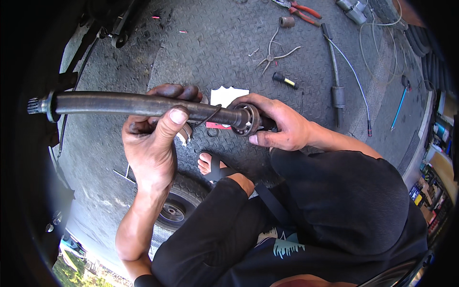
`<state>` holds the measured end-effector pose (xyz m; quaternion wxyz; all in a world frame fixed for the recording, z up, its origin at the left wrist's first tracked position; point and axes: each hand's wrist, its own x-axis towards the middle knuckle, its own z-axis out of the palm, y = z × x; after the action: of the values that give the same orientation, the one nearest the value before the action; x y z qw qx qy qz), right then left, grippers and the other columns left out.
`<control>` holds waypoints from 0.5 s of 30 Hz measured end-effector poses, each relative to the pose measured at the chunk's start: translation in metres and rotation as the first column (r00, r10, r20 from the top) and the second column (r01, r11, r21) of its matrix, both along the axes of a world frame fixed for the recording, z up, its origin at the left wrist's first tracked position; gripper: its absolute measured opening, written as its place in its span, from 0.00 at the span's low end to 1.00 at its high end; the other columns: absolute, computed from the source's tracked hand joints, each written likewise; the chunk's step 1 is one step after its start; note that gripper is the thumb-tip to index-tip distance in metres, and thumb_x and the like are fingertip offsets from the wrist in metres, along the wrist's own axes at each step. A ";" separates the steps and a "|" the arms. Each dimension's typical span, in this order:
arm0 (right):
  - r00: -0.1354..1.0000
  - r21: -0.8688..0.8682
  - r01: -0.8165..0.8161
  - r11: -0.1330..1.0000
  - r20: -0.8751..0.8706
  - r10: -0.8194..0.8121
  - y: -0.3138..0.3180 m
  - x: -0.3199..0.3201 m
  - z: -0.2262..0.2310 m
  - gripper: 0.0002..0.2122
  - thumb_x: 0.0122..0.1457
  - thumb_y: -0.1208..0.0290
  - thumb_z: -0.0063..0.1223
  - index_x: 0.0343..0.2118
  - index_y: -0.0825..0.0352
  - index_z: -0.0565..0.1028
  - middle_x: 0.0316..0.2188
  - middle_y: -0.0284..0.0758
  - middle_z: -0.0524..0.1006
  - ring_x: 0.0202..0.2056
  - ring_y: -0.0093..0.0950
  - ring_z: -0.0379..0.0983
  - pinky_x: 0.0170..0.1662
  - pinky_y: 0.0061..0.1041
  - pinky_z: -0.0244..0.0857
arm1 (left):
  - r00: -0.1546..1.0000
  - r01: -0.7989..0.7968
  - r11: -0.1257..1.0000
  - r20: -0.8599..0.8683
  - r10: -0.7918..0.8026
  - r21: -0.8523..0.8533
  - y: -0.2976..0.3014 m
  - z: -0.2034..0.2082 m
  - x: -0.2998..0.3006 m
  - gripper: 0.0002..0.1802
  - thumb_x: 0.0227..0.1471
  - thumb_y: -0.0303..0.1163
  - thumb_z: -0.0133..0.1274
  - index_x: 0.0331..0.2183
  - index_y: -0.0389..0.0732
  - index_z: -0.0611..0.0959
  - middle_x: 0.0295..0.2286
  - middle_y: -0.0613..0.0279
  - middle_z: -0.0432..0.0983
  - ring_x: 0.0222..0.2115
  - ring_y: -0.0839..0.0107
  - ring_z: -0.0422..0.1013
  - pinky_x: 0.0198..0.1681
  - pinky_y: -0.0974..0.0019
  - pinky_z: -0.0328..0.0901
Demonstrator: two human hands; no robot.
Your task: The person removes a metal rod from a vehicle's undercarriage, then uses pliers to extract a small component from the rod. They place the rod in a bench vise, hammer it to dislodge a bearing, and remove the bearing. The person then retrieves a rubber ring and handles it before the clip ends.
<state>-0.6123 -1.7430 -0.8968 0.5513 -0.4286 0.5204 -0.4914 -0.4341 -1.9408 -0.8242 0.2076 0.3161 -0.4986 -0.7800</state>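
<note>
A patterned grey floor spread beneath the raised shaft. The left hand gripped it between thumb and fingers; the right hand curled round its end at the bearing, which already encircled it, whether fully seated I couldn't tell. Farther off lay open pliers.

Treaded grey floor in daylight
Dark stains mark the floor's upper left; stored goods crowd beyond its right edge, and sunlit greenery shows past its lower left side.
</note>
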 end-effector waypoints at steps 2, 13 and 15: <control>1.000 0.022 -0.024 0.999 0.002 0.024 0.000 -0.001 0.002 0.35 0.55 0.68 0.62 0.65 0.75 0.62 0.47 0.43 0.79 0.49 0.33 0.77 0.57 0.33 0.68 | 1.000 0.000 1.000 0.008 0.000 -0.016 0.001 0.003 0.000 0.23 0.55 0.27 0.69 0.50 0.29 0.81 0.42 0.46 0.85 0.45 0.55 0.82 0.53 0.56 0.75; 0.999 0.051 -0.050 0.997 0.001 0.050 0.000 0.002 0.004 0.39 0.58 0.65 0.64 0.68 0.77 0.59 0.50 0.46 0.80 0.49 0.35 0.79 0.59 0.32 0.68 | 0.980 -0.154 0.981 0.145 0.136 0.117 -0.005 -0.006 0.007 0.24 0.63 0.35 0.63 0.51 0.27 0.78 0.45 0.42 0.81 0.49 0.55 0.79 0.59 0.52 0.71; 0.998 0.032 -0.053 0.998 -0.041 0.054 -0.001 0.001 0.007 0.40 0.57 0.65 0.64 0.69 0.77 0.59 0.48 0.46 0.81 0.47 0.35 0.80 0.56 0.32 0.69 | 0.974 -0.182 0.965 0.171 0.150 0.188 -0.012 -0.013 0.009 0.24 0.64 0.37 0.61 0.52 0.27 0.77 0.46 0.46 0.80 0.52 0.57 0.77 0.65 0.48 0.67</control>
<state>-0.6117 -1.7443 -0.8894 0.5599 -0.4440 0.5277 -0.4593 -0.4248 -1.9527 -0.8374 0.1997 0.4364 -0.4028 -0.7794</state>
